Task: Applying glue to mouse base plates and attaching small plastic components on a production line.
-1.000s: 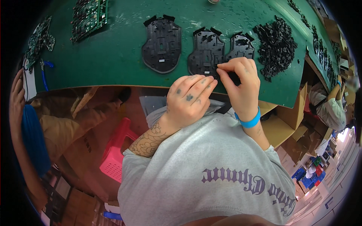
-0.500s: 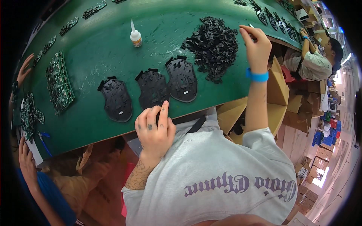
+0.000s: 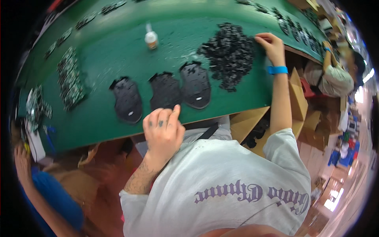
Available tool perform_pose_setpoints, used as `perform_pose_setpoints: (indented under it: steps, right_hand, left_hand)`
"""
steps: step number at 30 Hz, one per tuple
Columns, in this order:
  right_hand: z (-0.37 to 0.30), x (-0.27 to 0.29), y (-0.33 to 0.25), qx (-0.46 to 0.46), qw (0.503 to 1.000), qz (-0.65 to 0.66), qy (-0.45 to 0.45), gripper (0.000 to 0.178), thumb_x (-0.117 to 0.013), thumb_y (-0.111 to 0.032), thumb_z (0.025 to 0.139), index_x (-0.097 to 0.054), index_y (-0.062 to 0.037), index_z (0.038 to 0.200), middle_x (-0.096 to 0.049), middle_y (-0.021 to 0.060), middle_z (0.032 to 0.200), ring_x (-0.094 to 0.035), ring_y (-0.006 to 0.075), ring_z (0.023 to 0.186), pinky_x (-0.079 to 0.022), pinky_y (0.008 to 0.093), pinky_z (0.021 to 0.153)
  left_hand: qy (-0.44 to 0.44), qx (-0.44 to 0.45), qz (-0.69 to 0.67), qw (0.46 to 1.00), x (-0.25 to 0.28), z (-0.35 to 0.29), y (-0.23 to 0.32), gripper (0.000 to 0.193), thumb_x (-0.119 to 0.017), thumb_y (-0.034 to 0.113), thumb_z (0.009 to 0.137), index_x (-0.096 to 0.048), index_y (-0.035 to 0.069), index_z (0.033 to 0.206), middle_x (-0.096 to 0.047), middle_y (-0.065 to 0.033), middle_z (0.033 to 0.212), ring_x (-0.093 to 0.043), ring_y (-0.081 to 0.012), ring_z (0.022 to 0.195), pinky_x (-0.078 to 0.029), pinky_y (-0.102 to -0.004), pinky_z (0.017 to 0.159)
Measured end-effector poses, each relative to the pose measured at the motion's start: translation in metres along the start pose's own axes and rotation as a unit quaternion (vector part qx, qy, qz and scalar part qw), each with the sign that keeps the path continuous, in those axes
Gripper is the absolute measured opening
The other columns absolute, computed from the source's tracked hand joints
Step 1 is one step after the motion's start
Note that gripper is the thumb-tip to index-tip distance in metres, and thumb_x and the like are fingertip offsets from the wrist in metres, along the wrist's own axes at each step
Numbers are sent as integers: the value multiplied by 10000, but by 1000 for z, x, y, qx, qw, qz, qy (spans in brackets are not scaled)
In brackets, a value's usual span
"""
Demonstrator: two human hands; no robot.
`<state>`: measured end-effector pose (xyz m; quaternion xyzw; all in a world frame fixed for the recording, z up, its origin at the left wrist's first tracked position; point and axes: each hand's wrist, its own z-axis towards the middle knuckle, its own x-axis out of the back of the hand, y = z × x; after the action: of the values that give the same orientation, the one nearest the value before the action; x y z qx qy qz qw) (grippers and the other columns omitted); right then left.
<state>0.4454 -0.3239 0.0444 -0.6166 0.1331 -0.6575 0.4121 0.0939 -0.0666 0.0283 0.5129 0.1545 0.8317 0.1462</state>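
Note:
Three black mouse-shaped bottom shells lie in a row on the green table: a left shell (image 3: 127, 98), a middle shell (image 3: 166, 91) and a right shell (image 3: 196, 85). My left hand (image 3: 164, 128) is curled at the near end of the middle shell, index fingertip touching its edge; the other fingertips are hidden. Beyond the right shell spreads a pile of small black plastic parts (image 3: 232, 55). At the pile's right edge, my right hand (image 3: 272, 47) is closed in a pinch. Whatever it pinches, if anything, is too small to make out.
A white dropper bottle (image 3: 151, 40) stands behind the shells. Green circuit boards (image 3: 70, 81) lie at left, near a co-worker's hand (image 3: 22, 158). An open cardboard box (image 3: 248, 124) is below the table edge at right. Another person (image 3: 335, 79) sits at far right.
The whole view has shifted slightly. My right hand remains pinched beside the pile, and my left hand stays at the middle shell. The co-worker's upper hand at left is gone from sight.

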Motion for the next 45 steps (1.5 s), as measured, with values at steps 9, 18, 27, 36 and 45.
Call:
perform_pose_setpoints:
  steps: [9,18,27,36,45]
  right_hand:
    - [-94,-36,-151,22,983,179,21,136,-645,-49,860,-696,22,964,-712,91,843,-657,104,779,-409,180,605]
    - [-151,-164,-228,165,950,198,-176,126,-712,-31,744,-712,-64,866,-673,60,827,-599,196,750,-467,291,614]
    - [-147,-177,-228,260,943,98,-180,115,-715,-55,716,-705,-72,829,-599,45,827,-547,226,799,-458,322,689]
    - [-149,-181,-232,287,942,74,-157,94,-711,-48,725,-660,-50,804,-588,62,825,-554,248,798,-457,344,690]
    - [-148,-178,-227,230,940,147,-207,87,-676,-15,753,-626,-16,824,-581,79,827,-560,259,773,-456,340,676]
  left_hand:
    - [149,-45,-36,987,10,-24,-14,374,-612,14,688,-681,49,1053,-599,-29,945,-555,-214,878,-438,-359,786]
    - [179,62,47,981,16,-34,-59,293,-599,41,735,-706,78,1005,-631,-33,1043,-582,-235,972,-448,-387,876]
    - [183,77,54,979,12,-39,-61,329,-610,109,717,-706,126,1031,-632,-5,1055,-577,-199,1004,-431,-382,907]
    - [188,66,51,979,12,-38,-63,335,-616,99,707,-706,120,1028,-633,-12,1057,-578,-204,1001,-444,-383,894]
    - [183,62,46,980,14,-39,-62,338,-621,89,704,-707,114,1030,-632,-13,1053,-575,-205,1007,-446,-382,893]
